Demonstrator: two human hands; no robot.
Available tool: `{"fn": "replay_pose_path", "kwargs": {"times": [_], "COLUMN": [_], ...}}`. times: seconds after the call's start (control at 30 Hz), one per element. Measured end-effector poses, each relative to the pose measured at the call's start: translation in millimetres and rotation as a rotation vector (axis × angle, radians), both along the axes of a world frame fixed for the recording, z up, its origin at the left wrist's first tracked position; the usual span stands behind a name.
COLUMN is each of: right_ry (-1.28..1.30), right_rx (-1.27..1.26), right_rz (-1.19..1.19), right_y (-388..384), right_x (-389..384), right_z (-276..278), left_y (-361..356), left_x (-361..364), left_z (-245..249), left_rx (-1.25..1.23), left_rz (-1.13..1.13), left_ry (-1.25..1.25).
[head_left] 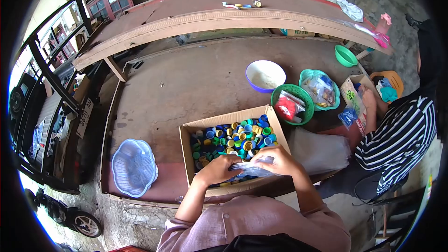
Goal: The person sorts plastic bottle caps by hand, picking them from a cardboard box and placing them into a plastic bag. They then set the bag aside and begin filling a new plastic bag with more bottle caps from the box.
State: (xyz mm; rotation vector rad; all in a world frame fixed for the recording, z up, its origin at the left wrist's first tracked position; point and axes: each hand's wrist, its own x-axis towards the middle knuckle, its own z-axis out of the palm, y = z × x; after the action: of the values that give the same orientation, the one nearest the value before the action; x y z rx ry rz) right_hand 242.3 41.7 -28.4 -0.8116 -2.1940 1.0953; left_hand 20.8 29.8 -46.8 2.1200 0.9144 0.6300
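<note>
Both of my hands are at a clear plastic bag [254,168], over the near side of an open cardboard box [196,123]. My left hand [218,170] is closed on the bag's left edge. At its right side my right hand [276,159] pinches the plastic between thumb and fingers. Below and beyond them, the box is full of loose bottle caps [233,142] in blue, green, yellow and white. Whether caps are inside the bag cannot be made out. More clear plastic bags [322,149] lie flat just right of the box.
A blue plastic basket [134,168] stands at the left. Behind the box are a white bowl [265,75], a green basket [292,104] and a teal basket [319,89] holding bagged items. A co-worker in a striped top [396,140] reaches into a carton [353,100] at right.
</note>
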Motion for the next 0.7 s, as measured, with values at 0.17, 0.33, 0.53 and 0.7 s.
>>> {"fn": "replay_pose_path", "kwargs": {"times": [0.17,0.33,0.53,0.7], "right_ry": [0.019,0.308,0.673,0.492], "right_rx": [0.108,0.080,-0.053,-0.495], "right_rz": [-0.137,-0.281,-0.361,-0.132], "right_y": [1,6,12,2], "right_x": [12,43,69,64], "right_z": [20,15,-1,-14], "left_y": [-7,-13,-9,-12], "left_x": [-8,-18,-14,-24], "left_z": [-6,15,17,3], "left_rx": [-0.195,-0.293,-0.239,-0.186], "left_rz": [-0.035,-0.009,-0.030,0.121], "left_ry": [0.039,0.011,0.007,-0.037]}}
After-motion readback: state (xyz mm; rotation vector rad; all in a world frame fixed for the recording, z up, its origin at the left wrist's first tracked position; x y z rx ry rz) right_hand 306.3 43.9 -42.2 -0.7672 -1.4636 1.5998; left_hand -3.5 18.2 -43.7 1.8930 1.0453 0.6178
